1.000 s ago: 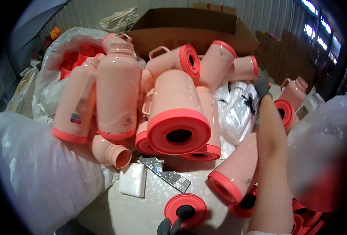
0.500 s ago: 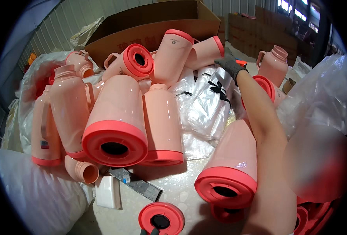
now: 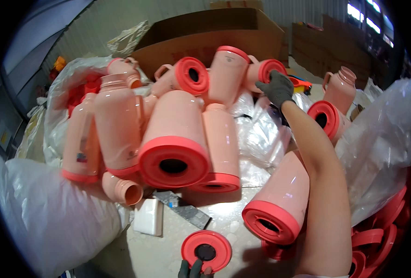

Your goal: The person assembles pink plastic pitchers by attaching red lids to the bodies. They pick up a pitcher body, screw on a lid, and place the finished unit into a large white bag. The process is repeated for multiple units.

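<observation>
Where the cardboard box (image 3: 187,46) stands at the back, I see the pale worktop (image 3: 150,255) before it, heaped with pink flasks (image 3: 175,111). One far flask (image 3: 253,75) lies just beyond my right hand (image 3: 278,89), whose gloved fingers overlap its red base; thumb and fingers look parted, but whether they clamp on it I cannot tell. Well apart, at the near edge, my left hand (image 3: 194,269) shows only fingertips, over a red disc (image 3: 218,240); its grip I cannot tell either. Smallest, the leftmost flask's dark label (image 3: 81,157) is unreadable to me.
</observation>
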The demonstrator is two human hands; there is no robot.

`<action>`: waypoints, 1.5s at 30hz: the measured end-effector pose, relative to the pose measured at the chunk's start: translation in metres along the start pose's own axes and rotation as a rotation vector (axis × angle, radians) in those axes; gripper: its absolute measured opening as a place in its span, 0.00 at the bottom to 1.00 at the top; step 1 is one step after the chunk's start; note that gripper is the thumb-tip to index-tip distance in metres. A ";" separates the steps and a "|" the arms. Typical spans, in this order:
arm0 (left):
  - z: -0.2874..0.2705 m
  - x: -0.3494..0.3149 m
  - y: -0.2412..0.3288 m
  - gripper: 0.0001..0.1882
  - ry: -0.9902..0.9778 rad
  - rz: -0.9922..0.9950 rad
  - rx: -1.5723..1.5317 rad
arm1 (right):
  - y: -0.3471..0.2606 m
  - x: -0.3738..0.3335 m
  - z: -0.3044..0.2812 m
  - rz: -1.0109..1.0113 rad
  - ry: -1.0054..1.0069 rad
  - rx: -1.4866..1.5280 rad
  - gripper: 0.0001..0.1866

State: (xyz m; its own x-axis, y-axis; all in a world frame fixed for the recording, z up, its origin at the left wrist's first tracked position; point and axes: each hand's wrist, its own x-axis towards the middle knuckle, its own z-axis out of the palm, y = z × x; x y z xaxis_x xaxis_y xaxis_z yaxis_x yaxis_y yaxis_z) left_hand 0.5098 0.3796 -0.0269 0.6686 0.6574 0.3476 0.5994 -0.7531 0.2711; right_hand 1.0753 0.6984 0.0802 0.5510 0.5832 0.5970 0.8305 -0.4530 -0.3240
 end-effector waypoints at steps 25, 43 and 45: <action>-0.032 -0.012 -0.031 0.30 0.623 -0.669 -2.006 | -0.130 -0.333 -0.376 -1.060 0.449 0.257 0.23; -0.247 -0.304 -0.019 0.23 0.849 -0.707 -0.320 | -0.311 -0.518 -0.368 0.118 -1.352 1.189 0.20; -0.244 -0.327 -0.020 0.17 0.914 -0.855 -0.383 | -0.330 -0.543 -0.364 0.040 -1.352 1.106 0.21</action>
State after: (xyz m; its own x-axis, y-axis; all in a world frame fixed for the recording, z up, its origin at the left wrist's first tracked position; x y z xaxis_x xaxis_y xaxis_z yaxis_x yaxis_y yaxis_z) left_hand 0.1721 0.1727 0.0729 -0.4880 0.7866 0.3782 0.4197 -0.1684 0.8919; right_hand 0.4719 0.2858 0.1299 -0.2331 0.9482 -0.2160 0.1582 -0.1822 -0.9705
